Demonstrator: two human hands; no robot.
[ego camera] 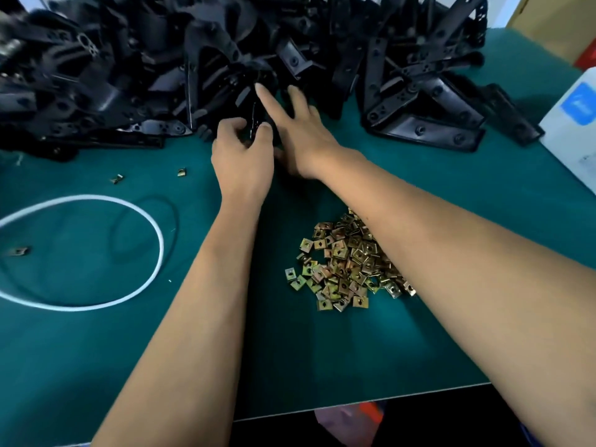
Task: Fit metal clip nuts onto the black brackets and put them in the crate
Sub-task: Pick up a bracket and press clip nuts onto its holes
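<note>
A big heap of black brackets [135,69] fills the far side of the green table [451,195]. At the heap's front edge my left hand [242,156] grips one black bracket [253,122] with curled fingers and thumb. My right hand [300,130] reaches over it with straight fingers stretched into the pile. A pile of brass-coloured metal clip nuts [345,266] lies near me, between my forearms and partly under the right one. No crate shows in view.
A white cord loop [154,230] lies on the left of the table beside a thin black ring [174,221]. Loose clip nuts [181,171] sit near it. A white box with a blue label [574,124] stands at the right edge. The table's near edge runs below the nuts.
</note>
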